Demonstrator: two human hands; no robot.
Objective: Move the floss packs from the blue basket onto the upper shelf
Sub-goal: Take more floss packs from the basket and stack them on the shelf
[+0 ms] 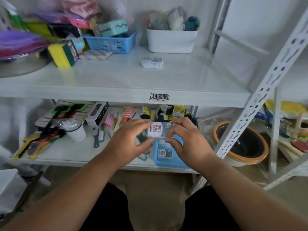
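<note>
White metal rack [260, 97] with slotted angle uprights, glossy white shelf boards. Barcode sticker [159, 97] on the front edge of one board. Plain white wall [260, 15] behind and to the right. Floor [155, 185] below is dull tan, looks like bare concrete. Second rack [275, 135] just beside on the right, cluttered. Light is soft and even, faint reflections on the boards.

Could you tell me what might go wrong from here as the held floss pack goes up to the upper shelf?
1. Both hands, left hand and right hand, only pinch the floss pack at its ends; it could slip back towards the blue basket.
2. Lifting, it might catch the upper shelf front edge.
</note>
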